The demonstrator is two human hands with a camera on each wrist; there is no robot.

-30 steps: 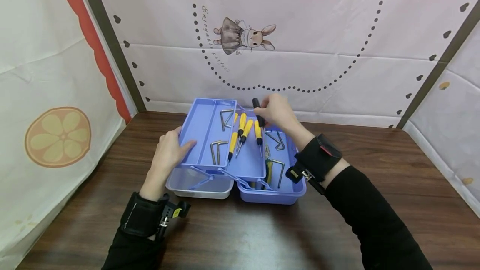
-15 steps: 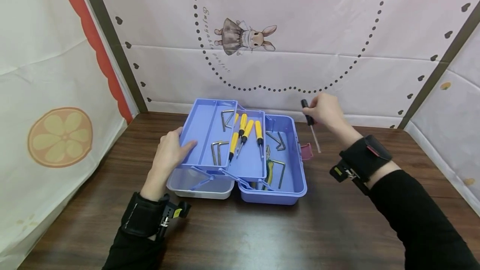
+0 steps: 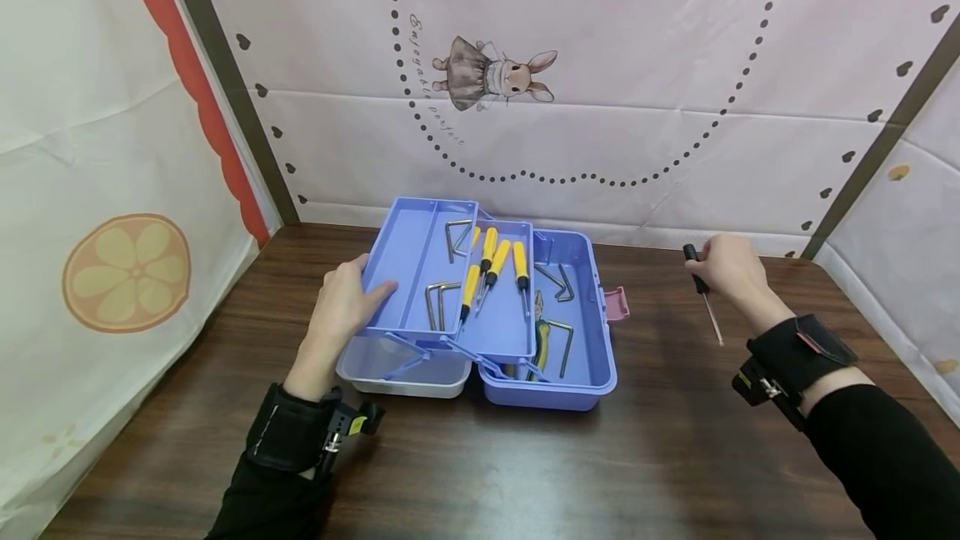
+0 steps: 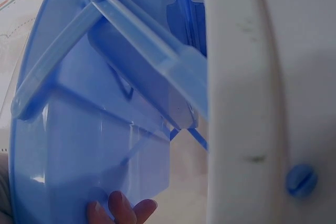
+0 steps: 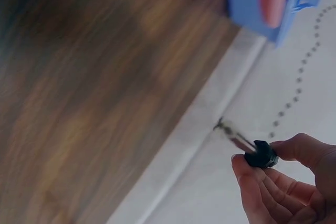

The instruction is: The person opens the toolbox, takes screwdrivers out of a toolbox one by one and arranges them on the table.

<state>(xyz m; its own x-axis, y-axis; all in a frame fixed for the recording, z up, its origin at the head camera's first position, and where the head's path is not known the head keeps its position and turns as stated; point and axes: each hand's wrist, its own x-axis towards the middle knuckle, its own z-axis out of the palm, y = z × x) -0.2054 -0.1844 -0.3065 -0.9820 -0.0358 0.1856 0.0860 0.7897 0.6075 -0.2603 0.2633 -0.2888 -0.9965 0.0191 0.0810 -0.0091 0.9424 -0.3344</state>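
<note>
My right hand (image 3: 735,271) pinches a black-handled screwdriver (image 3: 696,267) above the table, right of the toolbox; its metal shaft slants down. In the right wrist view, thumb and fingers grip the screwdriver's handle (image 5: 261,154). My left hand (image 3: 341,300) holds the left edge of the toolbox's upper tray (image 3: 405,261), thumb over the rim. Fingertips (image 4: 122,207) show against the tray's underside in the left wrist view. The blue toolbox (image 3: 551,397) stands opened out. Several yellow-handled screwdrivers (image 3: 495,261) lie in the middle tray (image 3: 504,332).
L-shaped hex keys (image 3: 440,300) lie in the upper tray and the toolbox base. Green-handled pliers (image 3: 542,340) lie in the base too. A whitish lid (image 3: 401,386) is folded out at left, and a pink latch (image 3: 617,304) sticks out right. Printed cloth (image 3: 637,107) hangs behind the table.
My right hand has lifted the black-handled screwdriver from over the toolbox, carried it rightward and lowered it toward the table. The left hand keeps its place on the tray.
</note>
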